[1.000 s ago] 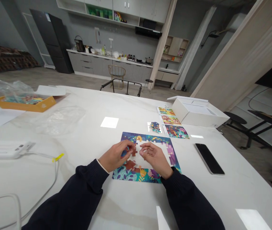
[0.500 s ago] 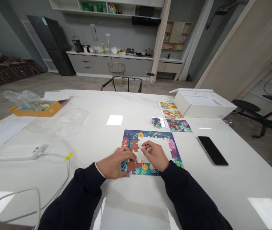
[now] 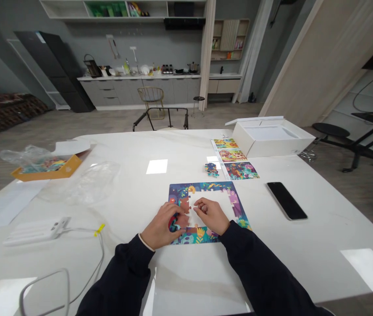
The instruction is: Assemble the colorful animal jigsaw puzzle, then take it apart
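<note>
So since half a second ago your left hand has slid in a bit, its thumb now over the lower-left part of the colourful rectangular jigsaw puzzle with the white unfilled middle, while your right hand has pretty much stayed put. The puzzle's in the lower middle of the frame; your left thumb and fingers are spread, a reddish-brown patch showing between them, and your right fingers are curled over the white middle, though I can't tell if they're pinching anything. Small dark-blue-and-teal pile of puzzle pieces sits just above, right of centre.
</note>
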`<state>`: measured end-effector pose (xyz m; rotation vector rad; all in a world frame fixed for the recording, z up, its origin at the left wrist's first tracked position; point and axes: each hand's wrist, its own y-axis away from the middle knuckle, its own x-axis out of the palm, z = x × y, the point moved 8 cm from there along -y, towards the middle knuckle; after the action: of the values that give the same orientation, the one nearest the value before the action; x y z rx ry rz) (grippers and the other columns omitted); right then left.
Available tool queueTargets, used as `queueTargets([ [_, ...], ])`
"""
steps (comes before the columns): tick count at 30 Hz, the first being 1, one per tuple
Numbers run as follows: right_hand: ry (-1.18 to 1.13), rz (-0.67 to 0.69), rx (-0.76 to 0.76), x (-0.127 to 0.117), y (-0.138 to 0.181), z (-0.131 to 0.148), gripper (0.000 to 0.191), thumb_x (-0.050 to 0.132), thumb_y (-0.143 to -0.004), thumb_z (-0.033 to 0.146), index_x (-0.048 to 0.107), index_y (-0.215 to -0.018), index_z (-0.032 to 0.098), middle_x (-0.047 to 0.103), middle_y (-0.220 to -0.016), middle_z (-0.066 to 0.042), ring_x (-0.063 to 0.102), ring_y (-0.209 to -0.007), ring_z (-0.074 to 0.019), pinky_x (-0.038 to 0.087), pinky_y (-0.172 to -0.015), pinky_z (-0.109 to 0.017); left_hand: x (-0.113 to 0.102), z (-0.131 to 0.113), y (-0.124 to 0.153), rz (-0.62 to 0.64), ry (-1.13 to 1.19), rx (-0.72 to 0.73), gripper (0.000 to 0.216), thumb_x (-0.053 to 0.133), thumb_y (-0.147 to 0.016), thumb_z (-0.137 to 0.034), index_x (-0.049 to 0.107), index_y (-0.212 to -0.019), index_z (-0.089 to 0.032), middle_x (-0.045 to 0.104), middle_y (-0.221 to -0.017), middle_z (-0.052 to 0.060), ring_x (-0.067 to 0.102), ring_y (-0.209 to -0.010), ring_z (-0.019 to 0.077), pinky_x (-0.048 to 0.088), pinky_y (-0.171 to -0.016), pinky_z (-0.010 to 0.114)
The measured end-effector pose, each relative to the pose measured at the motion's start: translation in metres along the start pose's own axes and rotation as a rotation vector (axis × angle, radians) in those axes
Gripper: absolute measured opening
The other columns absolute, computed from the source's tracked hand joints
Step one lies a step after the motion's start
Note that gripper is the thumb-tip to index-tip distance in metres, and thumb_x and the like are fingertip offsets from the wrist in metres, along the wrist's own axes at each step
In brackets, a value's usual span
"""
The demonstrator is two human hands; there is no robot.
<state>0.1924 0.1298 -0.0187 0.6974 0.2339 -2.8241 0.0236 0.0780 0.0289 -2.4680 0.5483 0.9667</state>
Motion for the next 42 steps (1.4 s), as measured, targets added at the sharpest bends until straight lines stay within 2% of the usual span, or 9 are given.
queueTargets([
  [7,-0.016,0.036,0.012,0.002,0.000,0.003,0.014,0.063,-0.091,0.032,0.068,-0.094,0.019,0.064,-0.070,0.002,0.057,-0.055,-0.0127,0.044,-0.056,-0.025,0.014,0.007,-0.002,-0.085,-0.145,-0.066,0.035,0.086,-0.076,-0.026,0.063,-0.102,-0.024,0.067,-0.107,0.006,0.057,-0.110,0.0300,0.046,-0.097,0.049],
  [14,0.030,0.060,0.016,0.001,0.001,0.005,0.013,0.064,-0.091,0.029,0.070,-0.096,0.020,0.064,-0.071,0.003,0.056,-0.056,-0.0125,0.044,-0.060,-0.026,0.005,0.020,0.000,-0.069,-0.058,-0.115,0.060,0.092,-0.070,-0.037,0.056,-0.116,-0.024,0.065,-0.116,0.008,0.056,-0.110,0.0300,0.048,-0.096,0.047],
  [20,0.040,0.068,0.009,0.001,0.000,0.004,0.012,0.064,-0.090,0.028,0.070,-0.097,0.020,0.064,-0.071,0.003,0.055,-0.055,-0.0122,0.044,-0.059,-0.026,0.001,0.024,0.002,-0.039,-0.036,-0.119,0.048,0.086,-0.077,-0.029,0.058,-0.116,-0.023,0.065,-0.115,0.008,0.055,-0.110,0.0290,0.047,-0.097,0.047],
  [24,0.023,0.072,0.016,0.002,0.002,0.007,0.013,0.064,-0.090,0.028,0.070,-0.098,0.020,0.065,-0.071,0.003,0.055,-0.056,-0.0123,0.045,-0.059,-0.026,0.004,0.017,0.000,-0.005,-0.107,-0.073,0.026,0.078,-0.086,-0.031,0.066,-0.109,-0.024,0.064,-0.115,0.007,0.055,-0.111,0.0288,0.045,-0.099,0.048],
  [28,-0.017,0.056,0.012,-0.014,-0.002,0.010,0.021,0.063,-0.091,0.030,0.069,-0.109,0.021,0.072,-0.089,-0.002,0.063,-0.067,-0.0144,0.049,-0.060,-0.026,-0.001,0.015,-0.001,-0.059,-0.134,-0.055,0.012,0.068,-0.093,-0.026,0.067,-0.105,-0.023,0.064,-0.111,0.008,0.055,-0.107,0.0269,0.046,-0.095,0.046],
  [31,0.082,-0.042,-0.035,-0.048,-0.025,0.008,0.030,0.061,-0.091,0.028,0.064,-0.121,0.023,0.073,-0.111,-0.007,0.068,-0.082,-0.0181,0.054,-0.065,-0.029,-0.003,0.017,-0.002,-0.095,-0.121,-0.040,0.008,0.064,-0.095,-0.025,0.066,-0.102,-0.023,0.065,-0.104,0.007,0.057,-0.102,0.0256,0.046,-0.092,0.044],
  [34,0.286,-0.106,-0.098,-0.082,-0.070,0.001,0.040,0.062,-0.088,0.018,0.060,-0.127,0.023,0.070,-0.121,-0.010,0.069,-0.092,-0.0214,0.057,-0.081,-0.038,-0.003,0.018,-0.003,-0.110,-0.118,-0.013,0.006,0.063,-0.096,-0.026,0.065,-0.101,-0.022,0.066,-0.102,0.007,0.057,-0.100,0.0254,0.046,-0.090,0.044],
  [37,0.542,-0.138,-0.116,-0.102,-0.119,-0.011,0.043,0.068,-0.084,0.012,0.062,-0.126,0.017,0.066,-0.129,-0.017,0.062,-0.117,-0.0292,0.049,-0.101,-0.046,-0.006,0.017,-0.004,-0.138,-0.111,-0.004,0.006,0.061,-0.097,-0.025,0.065,-0.100,-0.022,0.067,-0.101,0.007,0.057,-0.099,0.0253,0.047,-0.089,0.044],
  [42,0.613,-0.073,-0.103,-0.105,-0.162,-0.031,0.037,0.082,-0.071,0.010,0.069,-0.105,0.014,0.073,-0.106,-0.013,0.064,-0.104,-0.0294,0.048,-0.096,-0.042,-0.014,0.012,-0.004,-0.187,-0.111,0.006,0.008,0.058,-0.098,-0.026,0.065,-0.099,-0.023,0.067,-0.100,0.008,0.058,-0.097,0.0253,0.049,-0.088,0.044],
])
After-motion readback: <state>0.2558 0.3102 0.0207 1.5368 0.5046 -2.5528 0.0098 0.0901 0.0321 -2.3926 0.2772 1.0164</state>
